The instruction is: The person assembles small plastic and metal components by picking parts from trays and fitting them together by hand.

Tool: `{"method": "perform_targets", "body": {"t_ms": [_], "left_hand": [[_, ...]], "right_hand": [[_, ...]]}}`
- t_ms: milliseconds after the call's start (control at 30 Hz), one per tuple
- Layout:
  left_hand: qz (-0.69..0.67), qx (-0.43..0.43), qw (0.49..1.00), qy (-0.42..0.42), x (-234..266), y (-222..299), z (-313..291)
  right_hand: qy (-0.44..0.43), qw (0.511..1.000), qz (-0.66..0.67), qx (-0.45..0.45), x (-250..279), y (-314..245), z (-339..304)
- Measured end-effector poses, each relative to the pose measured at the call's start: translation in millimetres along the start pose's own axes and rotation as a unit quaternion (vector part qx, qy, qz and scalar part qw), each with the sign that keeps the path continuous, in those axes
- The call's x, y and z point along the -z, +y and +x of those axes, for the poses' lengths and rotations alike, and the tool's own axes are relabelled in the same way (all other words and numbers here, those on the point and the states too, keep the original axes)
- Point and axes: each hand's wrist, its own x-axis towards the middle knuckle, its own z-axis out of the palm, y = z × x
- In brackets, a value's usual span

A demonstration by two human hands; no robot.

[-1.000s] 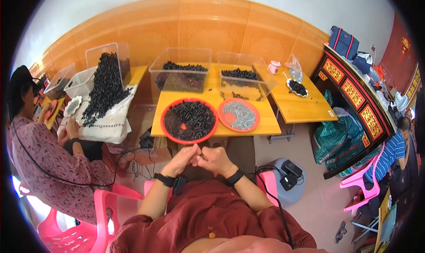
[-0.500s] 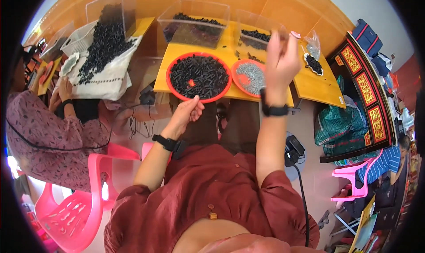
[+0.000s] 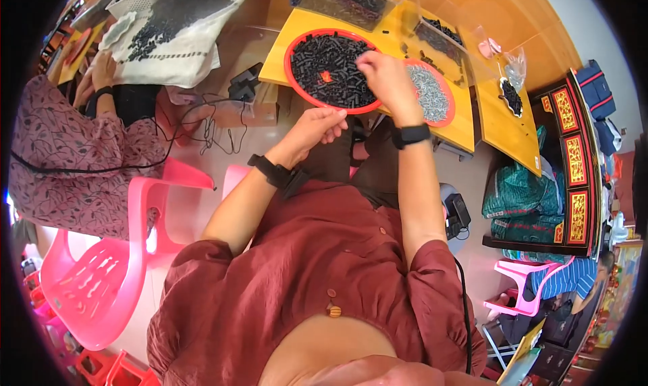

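Note:
A round red tray (image 3: 289,82) full of short black tube-like pieces (image 3: 331,58) sits at the table's front edge, a red patch showing among them. My right hand (image 3: 390,85) is over this tray's right side, its fingertips pinched together at the black pieces. Just below the front rim is my left hand (image 3: 317,131), thumb pressed to curled fingers. What either pinch holds, if anything, is too small to make out. Beside my right hand, a second red tray (image 3: 451,109) bears many small silvery metal pieces (image 3: 430,94), perhaps screws; my hand hides its left part.
See-through plastic bins (image 3: 344,8) with black pieces stand behind the trays on the yellow table (image 3: 275,58). At right are a small dish (image 3: 511,97) and a plastic bag (image 3: 516,68). To my left, a person sits by a white cloth (image 3: 182,65) and a pink chair (image 3: 101,278).
My right hand has come down from its raised place over the silvery pieces to the black pieces' tray. My left hand stays near that tray's front rim. The whole view has shifted.

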Motion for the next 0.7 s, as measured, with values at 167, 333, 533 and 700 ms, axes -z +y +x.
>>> {"method": "perform_targets", "body": {"t_ms": [167,333,533,700], "left_hand": [[-0.004,0.005,1.0,0.001,-4,3,-1],[-0.017,0.013,1.0,0.002,-2,2,0],[-0.01,0.009,1.0,-0.008,-1,0,-2],[-0.012,-0.002,1.0,-0.005,-4,-2,-3]], "right_hand": [[-0.132,0.985,-0.069,0.088,-49,-5,22],[-0.062,0.983,-0.169,0.047,-45,13,34],[-0.124,0.976,-0.178,-0.016,-26,11,32],[-0.142,0.98,-0.108,0.09,-42,8,26]]}}
